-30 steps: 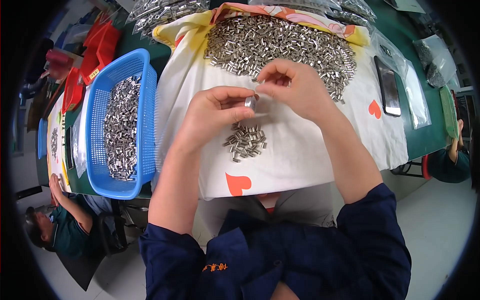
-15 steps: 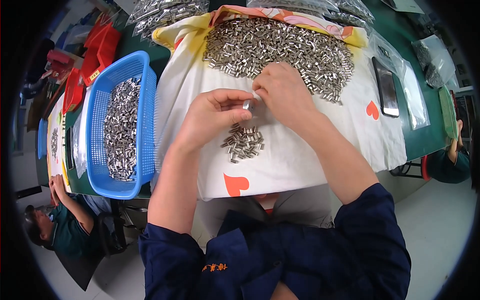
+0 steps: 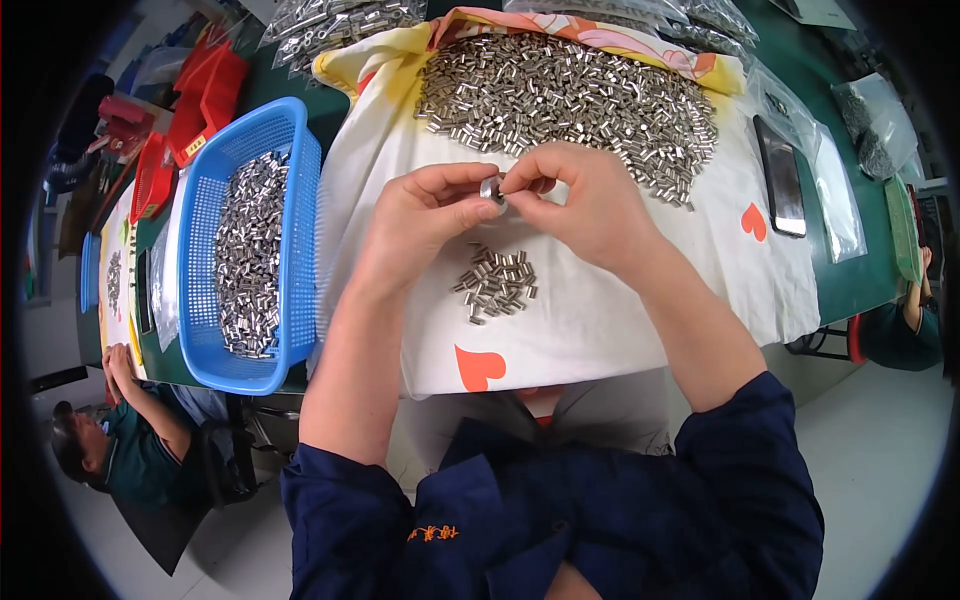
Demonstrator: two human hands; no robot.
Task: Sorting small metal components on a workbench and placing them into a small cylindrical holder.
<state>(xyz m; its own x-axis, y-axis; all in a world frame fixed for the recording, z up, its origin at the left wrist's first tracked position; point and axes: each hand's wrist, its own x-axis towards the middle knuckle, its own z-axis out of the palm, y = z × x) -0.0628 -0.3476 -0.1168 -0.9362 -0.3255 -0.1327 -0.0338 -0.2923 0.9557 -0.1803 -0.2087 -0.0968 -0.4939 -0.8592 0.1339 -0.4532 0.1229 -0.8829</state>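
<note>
Between the thumb and fingers of my left hand (image 3: 432,210) is a short, round silver metal piece (image 3: 490,188), its near face partly covered by the fingertips. My right hand (image 3: 580,195) pinches right against that piece; whatever its fingertips hold is hidden. Below both hands, a small heap of little metal cylinders (image 3: 497,283) lies on the white cloth (image 3: 620,340). Beyond them spreads a large pile of similar shiny cylinders (image 3: 570,95) on the same cloth.
A blue plastic basket (image 3: 300,230) with many metal cylinders stands at the left. Red bins (image 3: 210,95) sit behind it. A phone (image 3: 779,175) and clear bags (image 3: 840,190) lie at the right. Bagged metal parts (image 3: 335,30) line the back. Co-workers (image 3: 150,440) sit at both sides.
My right hand has come back from the edge of the large pile toward my left hand, its fingertips now meeting the silver piece. The view has shifted slightly.
</note>
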